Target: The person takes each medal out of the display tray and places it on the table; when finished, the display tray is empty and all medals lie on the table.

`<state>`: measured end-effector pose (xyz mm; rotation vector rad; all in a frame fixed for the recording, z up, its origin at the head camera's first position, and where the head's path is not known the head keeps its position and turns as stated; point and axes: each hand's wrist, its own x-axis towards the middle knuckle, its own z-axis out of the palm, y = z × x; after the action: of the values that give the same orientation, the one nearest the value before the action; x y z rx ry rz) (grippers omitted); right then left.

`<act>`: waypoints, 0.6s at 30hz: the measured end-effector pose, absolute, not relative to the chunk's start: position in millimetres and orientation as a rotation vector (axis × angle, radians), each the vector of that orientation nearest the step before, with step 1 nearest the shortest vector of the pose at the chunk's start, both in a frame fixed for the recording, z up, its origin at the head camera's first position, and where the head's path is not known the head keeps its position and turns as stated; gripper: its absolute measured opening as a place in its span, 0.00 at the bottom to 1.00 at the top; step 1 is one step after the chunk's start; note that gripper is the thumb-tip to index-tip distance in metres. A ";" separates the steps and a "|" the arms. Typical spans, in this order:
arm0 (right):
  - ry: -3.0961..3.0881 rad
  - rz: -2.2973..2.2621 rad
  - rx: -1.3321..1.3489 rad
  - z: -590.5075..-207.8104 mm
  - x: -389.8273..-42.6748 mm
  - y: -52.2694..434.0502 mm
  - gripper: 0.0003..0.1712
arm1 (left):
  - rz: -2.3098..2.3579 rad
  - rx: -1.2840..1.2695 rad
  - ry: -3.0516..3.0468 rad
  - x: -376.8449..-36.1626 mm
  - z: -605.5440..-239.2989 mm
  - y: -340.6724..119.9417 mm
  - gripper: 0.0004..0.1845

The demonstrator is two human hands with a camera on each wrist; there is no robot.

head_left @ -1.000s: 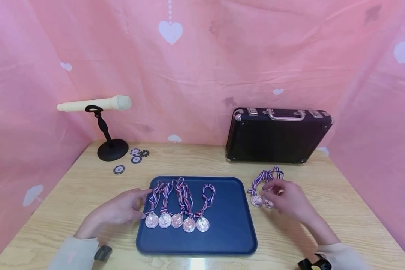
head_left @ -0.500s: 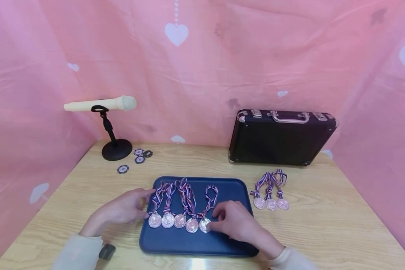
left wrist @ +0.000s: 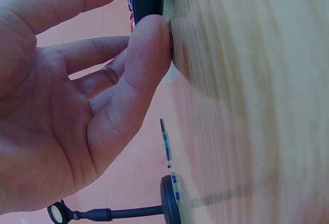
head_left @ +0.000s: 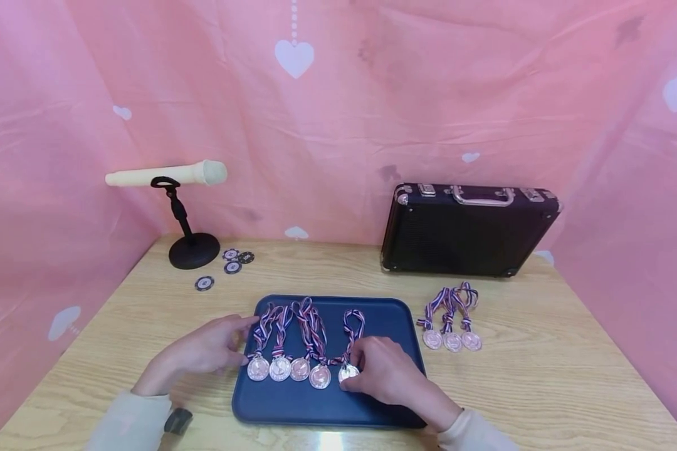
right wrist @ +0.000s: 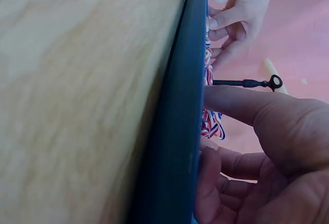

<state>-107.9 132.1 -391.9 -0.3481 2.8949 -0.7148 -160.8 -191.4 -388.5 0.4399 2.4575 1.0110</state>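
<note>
**Five medals on the tray, three off it**

The right hand (head_left: 386,376) rested on the dark blue tray (head_left: 383,313), its fingers (head_left: 361,366) curled round the rightmost medal (head_left: 346,373) of a row, pinching the disc at its edge. That medal lay flat on the tray, its striped ribbon (head_left: 352,326) running away from the fingers toward the far rim. Just to the left of those fingers lay four more medals (head_left: 289,369), side by side and touching or nearly so, their ribbons fanned out behind them.

The left hand (head_left: 211,347) lay on the bench (head_left: 146,326) at the tray's left edge, fingers relaxed and loosely spread, the fingertips at the tray rim beside the leftmost ribbon; the left wrist view showed the thumb against the rim, gripping nothing.

Well to the right of the right hand, off the tray, three medals (head_left: 451,340) lay in a short row on the bench with their ribbons bunched together.

Judging by how things lay, the work stood past halfway: five medals were lined up on the tray and three remained on the bench. The fifth medal seemed to be under adjustment rather than finished, since the fingers had not let go of it.

Beyond both hands stood a black case (head_left: 468,228), a microphone (head_left: 166,175) on its stand, and a few poker chips (head_left: 228,263).
</note>
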 end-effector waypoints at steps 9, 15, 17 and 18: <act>2.724 -1.037 -0.304 -389.6 -104.4 148.4 0.21 | 1.012 0.445 2.466 -160.9 -388.3 -190.8 0.42; 2.744 -1.037 -0.371 -387.7 -103.9 158.7 0.17 | 1.005 0.451 2.477 -161.3 -388.4 -190.7 0.42; 2.707 -1.088 -0.386 -388.0 -104.6 162.9 0.15 | 1.005 0.443 2.473 -161.2 -388.7 -190.7 0.42; 2.687 -1.115 -0.387 -388.0 -104.9 165.0 0.14 | 1.005 0.443 2.474 -161.1 -388.9 -190.7 0.42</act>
<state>-104.9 165.0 -388.0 -0.3873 2.6867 -1.1154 -161.1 -190.7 -388.9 0.4429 2.4736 1.0055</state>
